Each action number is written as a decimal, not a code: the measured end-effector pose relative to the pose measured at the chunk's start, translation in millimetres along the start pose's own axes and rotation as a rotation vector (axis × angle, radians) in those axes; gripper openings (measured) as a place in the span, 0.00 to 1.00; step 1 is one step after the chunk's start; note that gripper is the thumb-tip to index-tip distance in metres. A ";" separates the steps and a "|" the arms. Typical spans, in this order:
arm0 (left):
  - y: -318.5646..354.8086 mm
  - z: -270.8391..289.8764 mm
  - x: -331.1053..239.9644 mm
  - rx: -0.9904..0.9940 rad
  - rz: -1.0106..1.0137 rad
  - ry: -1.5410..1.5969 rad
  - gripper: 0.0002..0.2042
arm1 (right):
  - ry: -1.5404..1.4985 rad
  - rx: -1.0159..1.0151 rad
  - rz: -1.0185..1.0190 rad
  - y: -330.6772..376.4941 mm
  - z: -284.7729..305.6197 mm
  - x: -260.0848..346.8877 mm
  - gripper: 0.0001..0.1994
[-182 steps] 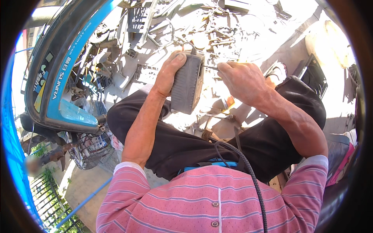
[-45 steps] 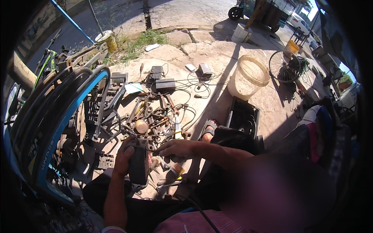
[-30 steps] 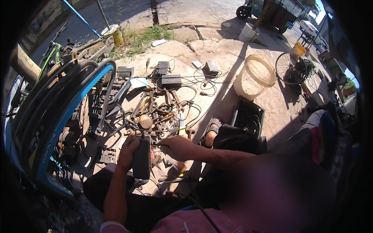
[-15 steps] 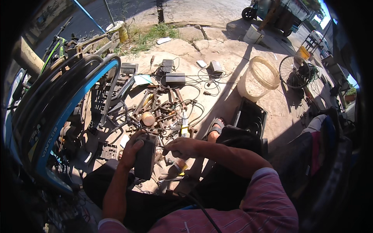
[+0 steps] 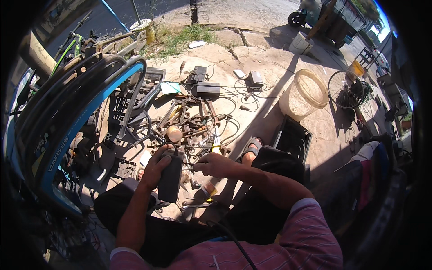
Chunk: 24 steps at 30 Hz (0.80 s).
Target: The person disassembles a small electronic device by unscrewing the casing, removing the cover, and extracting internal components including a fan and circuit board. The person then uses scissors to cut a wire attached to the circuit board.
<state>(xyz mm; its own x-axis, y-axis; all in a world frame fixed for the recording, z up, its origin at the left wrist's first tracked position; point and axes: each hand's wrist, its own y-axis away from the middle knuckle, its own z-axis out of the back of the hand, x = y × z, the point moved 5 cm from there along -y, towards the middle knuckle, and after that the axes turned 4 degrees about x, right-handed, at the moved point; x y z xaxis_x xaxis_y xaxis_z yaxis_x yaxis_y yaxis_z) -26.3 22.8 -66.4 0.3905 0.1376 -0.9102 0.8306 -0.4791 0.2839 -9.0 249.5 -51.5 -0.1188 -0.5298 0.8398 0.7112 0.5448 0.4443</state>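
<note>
My left hand (image 5: 155, 167) is closed around the upper left side of a dark rectangular box (image 5: 170, 182), which looks like a charger case with a short cable stub at its top. The box stands lengthwise above my lap. From the right, my right hand (image 5: 215, 165) grips a thin dark tool, probably a screwdriver (image 5: 188, 164), whose shaft points at the box's upper right edge. Whether its tip touches the box is too small to tell. Behind the box lies a heap of wrenches and other metal tools (image 5: 193, 121), with a round tan piece (image 5: 174, 133) among them.
Blue and black curved panels (image 5: 94, 103) stand close on my left. Two dark boxes with cables (image 5: 208, 90) lie beyond the tools. To the right are a whitish bucket (image 5: 290, 101), a black crate (image 5: 292, 139) and a spoked wheel (image 5: 344, 90). My sandalled foot (image 5: 250, 150) is near the crate.
The whole view has shifted slightly. The box has turned a little in my left hand, showing more of its broad face. My right hand remains beside its upper right edge with the tool.
</note>
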 end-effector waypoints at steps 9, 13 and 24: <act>1.7 4.3 12.6 -0.051 0.118 0.022 0.25 | 0.456 -0.072 0.202 7.1 -16.0 10.0 0.13; 3.6 -5.6 1.5 -0.053 0.113 -0.148 0.21 | 0.628 -0.216 0.156 7.7 -19.1 16.5 0.12; 2.6 4.5 6.2 -0.073 0.051 -0.131 0.27 | -0.220 0.165 -0.200 -1.0 0.4 -0.8 0.22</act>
<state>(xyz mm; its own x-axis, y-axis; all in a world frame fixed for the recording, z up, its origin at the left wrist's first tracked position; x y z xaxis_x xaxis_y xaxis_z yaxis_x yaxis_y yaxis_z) -23.5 18.5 -72.6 0.3815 -0.0017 -0.9244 0.8395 -0.4180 0.3472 -9.9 249.7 -52.5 -0.4036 -0.4938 0.7702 0.5390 0.5520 0.6363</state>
